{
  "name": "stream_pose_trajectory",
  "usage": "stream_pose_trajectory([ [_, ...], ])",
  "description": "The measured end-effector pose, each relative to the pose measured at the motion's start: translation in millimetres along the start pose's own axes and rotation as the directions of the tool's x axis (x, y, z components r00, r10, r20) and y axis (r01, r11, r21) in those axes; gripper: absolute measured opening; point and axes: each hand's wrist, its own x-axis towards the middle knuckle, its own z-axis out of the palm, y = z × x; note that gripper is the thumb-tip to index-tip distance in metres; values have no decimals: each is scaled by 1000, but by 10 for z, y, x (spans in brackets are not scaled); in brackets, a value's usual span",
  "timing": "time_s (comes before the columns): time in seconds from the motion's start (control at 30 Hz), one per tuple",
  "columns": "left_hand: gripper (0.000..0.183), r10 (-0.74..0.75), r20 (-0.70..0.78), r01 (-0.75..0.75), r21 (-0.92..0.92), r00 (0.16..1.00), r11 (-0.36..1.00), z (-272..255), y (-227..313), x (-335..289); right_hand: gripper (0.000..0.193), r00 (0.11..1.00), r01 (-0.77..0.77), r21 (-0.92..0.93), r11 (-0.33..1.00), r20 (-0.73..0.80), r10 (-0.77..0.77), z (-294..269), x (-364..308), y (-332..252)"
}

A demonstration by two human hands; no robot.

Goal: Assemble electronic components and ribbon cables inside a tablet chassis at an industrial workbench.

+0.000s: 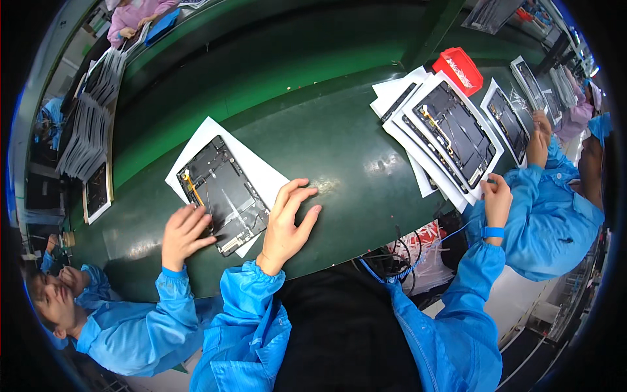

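My left hand (287, 222) is open, fingers apart, over the table just right of a black tablet-like housing (238, 199). That housing has an orange flex cable and lies tilted on a white sheet (251, 163). A co-worker's hand (186, 235) rests at its left edge. On the right, my right hand (498, 201) is closed, its fingertips pinching the near edge of a white sheet (495, 145). This sheet lies under the top housing (457, 130) of a stack of similar housings layered with paper. The fingers partly hide the pinched edge.
The green table (326, 137) carries a red bin (459, 70) of small white pieces behind the stack. Another co-worker (545, 209) sits at right beside another housing (506, 124). Paper-layered stacks (91, 130) stand far left. Cables (405, 261) hang below the table's front edge.
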Motion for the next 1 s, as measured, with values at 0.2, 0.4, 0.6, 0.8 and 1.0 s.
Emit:
stream_pose_trajectory([
  [0.2,34,-31,12,31,-10,999,999,3,23,-8,33,996,-68,-126,990,51,75,-83,29,-104],
  [0.4,32,-27,18,27,18,999,999,27,-12,-17,64,950,-256,179,950,226,214,-17,-72,32],
  [0.6,30,-41,30,40,32,999,999,14,18,-37,70,983,-181,409,894,64,169,64,-208,-117],
  [0.8,30,-19,19,19,10,1000,1000,17,3,-36,38,983,-170,82,982,84,163,7,-297,-275],
  [1.0,29,-42,18,43,-37,999,998,23,-56,-44,32,955,-209,-120,971,188,229,-249,-354,-736],
])
